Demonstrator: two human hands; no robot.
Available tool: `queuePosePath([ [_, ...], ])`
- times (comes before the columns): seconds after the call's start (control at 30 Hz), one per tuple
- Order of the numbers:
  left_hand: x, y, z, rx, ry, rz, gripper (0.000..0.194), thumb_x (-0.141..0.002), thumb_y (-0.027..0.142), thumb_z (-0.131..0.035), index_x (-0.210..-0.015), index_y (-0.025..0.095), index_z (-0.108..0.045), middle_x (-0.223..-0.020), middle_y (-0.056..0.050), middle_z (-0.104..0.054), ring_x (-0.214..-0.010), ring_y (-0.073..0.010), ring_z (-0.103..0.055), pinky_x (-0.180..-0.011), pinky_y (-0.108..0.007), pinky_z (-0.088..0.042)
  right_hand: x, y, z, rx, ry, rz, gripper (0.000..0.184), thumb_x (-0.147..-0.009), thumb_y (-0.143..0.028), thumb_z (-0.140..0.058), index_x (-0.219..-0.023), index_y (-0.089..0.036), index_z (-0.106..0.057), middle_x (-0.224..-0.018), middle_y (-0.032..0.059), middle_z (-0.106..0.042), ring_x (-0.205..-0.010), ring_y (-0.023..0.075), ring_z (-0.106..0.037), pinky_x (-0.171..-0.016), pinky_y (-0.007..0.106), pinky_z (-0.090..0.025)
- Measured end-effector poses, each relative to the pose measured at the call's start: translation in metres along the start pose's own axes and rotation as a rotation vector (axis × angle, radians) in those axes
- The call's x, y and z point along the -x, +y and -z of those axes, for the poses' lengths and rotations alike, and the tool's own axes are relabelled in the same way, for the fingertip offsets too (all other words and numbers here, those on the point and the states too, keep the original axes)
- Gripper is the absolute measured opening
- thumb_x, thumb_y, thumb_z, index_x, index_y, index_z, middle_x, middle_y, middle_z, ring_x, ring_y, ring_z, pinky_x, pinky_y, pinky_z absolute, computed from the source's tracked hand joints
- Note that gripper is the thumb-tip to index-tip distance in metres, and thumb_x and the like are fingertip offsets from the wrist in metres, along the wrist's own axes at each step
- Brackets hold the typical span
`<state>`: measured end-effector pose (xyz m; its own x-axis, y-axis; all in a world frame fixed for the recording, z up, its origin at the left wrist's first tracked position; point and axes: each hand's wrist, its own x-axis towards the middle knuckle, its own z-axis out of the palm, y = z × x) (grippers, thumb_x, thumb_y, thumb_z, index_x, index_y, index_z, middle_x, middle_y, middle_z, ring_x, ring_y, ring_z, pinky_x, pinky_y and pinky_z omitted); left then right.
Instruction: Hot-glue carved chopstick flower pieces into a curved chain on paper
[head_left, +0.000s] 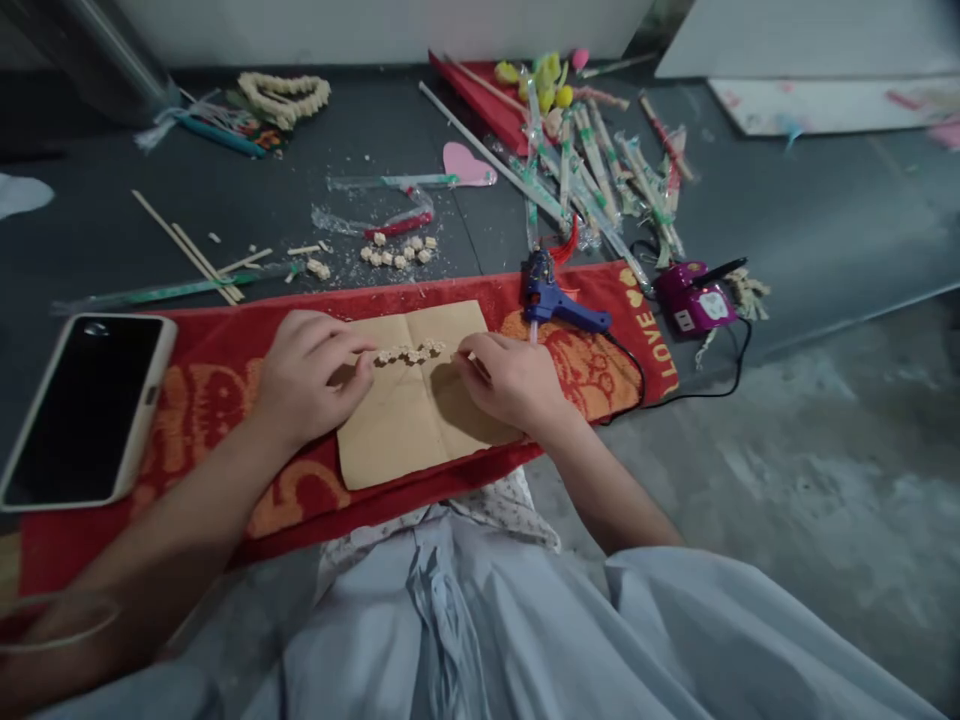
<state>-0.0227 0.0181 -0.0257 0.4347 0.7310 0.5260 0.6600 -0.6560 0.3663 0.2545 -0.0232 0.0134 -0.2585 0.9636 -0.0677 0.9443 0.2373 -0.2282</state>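
A short strip of small pale flower-shaped pieces (410,354) spans the gap between my two hands, above a creased sheet of brown paper (405,440). My left hand (307,378) pinches the strip's left end between thumb and forefinger. At the other end, the curled fingers of my right hand (514,378) close on the strip's right tip; their exact contact is partly hidden. Beneath the paper lies a red towel (202,340) with orange patterns. A blue glue gun (559,300) rests on the towel, just beyond my right hand.
A phone (86,410) lies at the left. Loose pale pieces (397,253), thin sticks (195,255) and a pink heart (469,164) are on the dark table behind the towel. Several wrapped sticks (596,165) pile up at back right, near a purple box (696,298) with a black cord.
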Motion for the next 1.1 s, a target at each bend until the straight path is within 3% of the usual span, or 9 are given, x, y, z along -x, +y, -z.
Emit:
queuePosePath([
  [0.17, -0.003, -0.003, -0.004, -0.023, 0.012, 0.000, 0.027, -0.109, 0.034, -0.055, -0.098, 0.030, -0.079, -0.096, -0.006, -0.080, -0.101, -0.0289, -0.075, -0.098, -0.050, -0.064, 0.002, -0.016, 0.020, 0.134, -0.110, -0.017, 0.036, -0.117, -0.025, -0.049, -0.124, -0.016, -0.083, -0.122, 0.0172, -0.090, -0.103, 0.0272, -0.083, -0.065, 0.035, -0.020],
  [0.37, -0.003, -0.018, -0.011, -0.097, 0.081, 0.071, 0.020, -0.105, 0.031, -0.059, -0.098, 0.029, -0.077, -0.094, -0.006, -0.079, -0.096, -0.0307, -0.074, -0.099, -0.051, -0.060, -0.006, -0.028, 0.038, 0.251, -0.164, 0.066, 0.044, -0.121, -0.027, -0.042, -0.130, -0.015, -0.083, -0.121, 0.0186, -0.090, -0.106, 0.0278, -0.083, -0.065, 0.036, -0.017],
  [0.53, -0.007, -0.040, -0.013, -0.151, 0.102, 0.237, 0.018, -0.103, 0.028, -0.059, -0.098, 0.029, -0.077, -0.099, -0.008, -0.080, -0.105, -0.0339, -0.072, -0.102, -0.052, -0.059, -0.038, -0.022, 0.043, 0.316, -0.110, 0.225, 0.045, -0.117, -0.028, -0.045, -0.123, -0.012, -0.086, -0.113, 0.0185, -0.090, -0.089, 0.0257, -0.074, -0.067, 0.038, -0.019],
  [0.77, -0.017, -0.062, -0.007, -0.247, 0.037, 0.289, 0.021, -0.099, 0.025, -0.059, -0.107, 0.026, -0.079, -0.099, -0.011, -0.078, -0.106, -0.0361, -0.071, -0.104, -0.055, -0.058, -0.089, -0.014, 0.039, 0.221, 0.073, 0.276, 0.041, -0.112, -0.027, -0.046, -0.116, -0.018, -0.086, -0.102, 0.0140, -0.085, -0.078, 0.0230, -0.059, -0.071, 0.038, -0.023],
  [0.9, -0.033, -0.074, -0.001, -0.300, -0.068, 0.272, 0.026, -0.099, 0.027, -0.060, -0.113, 0.026, -0.082, -0.100, -0.011, -0.076, -0.112, -0.0378, -0.071, -0.109, -0.057, -0.056, -0.098, -0.001, 0.024, 0.081, 0.147, 0.279, 0.036, -0.112, -0.029, -0.047, -0.104, -0.020, -0.081, -0.097, 0.0113, -0.080, -0.078, 0.0216, -0.055, -0.073, 0.037, -0.023],
  [1.0, -0.049, -0.082, 0.002, -0.340, -0.125, 0.256, 0.029, -0.100, 0.029, -0.060, -0.118, 0.024, -0.083, -0.114, -0.015, -0.076, -0.125, -0.0416, -0.068, -0.109, -0.058, -0.055, -0.097, 0.013, 0.016, -0.006, 0.185, 0.288, 0.034, -0.110, -0.031, -0.048, -0.097, -0.021, -0.077, -0.090, 0.0088, -0.076, -0.076, 0.0202, -0.052, -0.073, 0.036, -0.024],
  [1.1, -0.062, -0.087, 0.005, -0.345, -0.190, 0.225, 0.024, -0.101, 0.030, -0.062, -0.113, 0.023, -0.082, -0.112, -0.013, -0.075, -0.127, -0.0381, -0.067, -0.107, -0.053, -0.056, -0.097, 0.021, 0.014, -0.042, 0.214, 0.289, 0.035, -0.111, -0.033, -0.046, -0.094, -0.022, -0.075, -0.088, 0.0078, -0.074, -0.075, 0.0198, -0.050, -0.073, 0.036, -0.024],
])
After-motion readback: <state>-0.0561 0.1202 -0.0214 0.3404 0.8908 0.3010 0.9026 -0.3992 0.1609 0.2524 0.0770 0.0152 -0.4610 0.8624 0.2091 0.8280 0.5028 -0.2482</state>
